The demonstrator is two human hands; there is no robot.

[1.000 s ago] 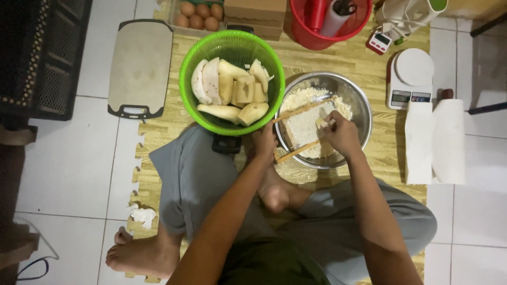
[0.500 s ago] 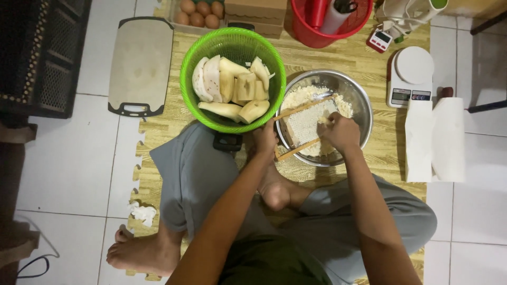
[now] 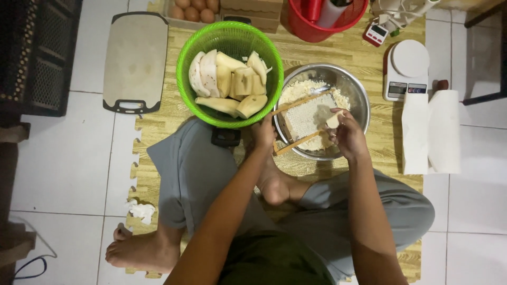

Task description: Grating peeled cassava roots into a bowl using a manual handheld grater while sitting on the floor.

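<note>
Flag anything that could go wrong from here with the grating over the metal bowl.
The piece in the right hand is worn down to a small stub, so fingertips could scrape the grater. The grater only leans on the rim of the metal bowl, steadied by the left hand; it might slip. The green basket sits very close to the bowl, so a jolt could shift it.

One green basket (image 3: 190, 63) held about eight peeled white root pieces (image 3: 227, 82). One steel bowl (image 3: 356, 89) contained one wood-framed grater (image 3: 306, 119) and one heap of grated pulp (image 3: 296, 92). One cutting board (image 3: 135, 60), one red bucket (image 3: 311, 29), one round-topped kitchen scale (image 3: 406, 68), one small timer (image 3: 376, 34) and at least three brown eggs (image 3: 191, 10) were present. Two hands were in view: left hand (image 3: 263, 134), right hand (image 3: 346, 134).
</note>
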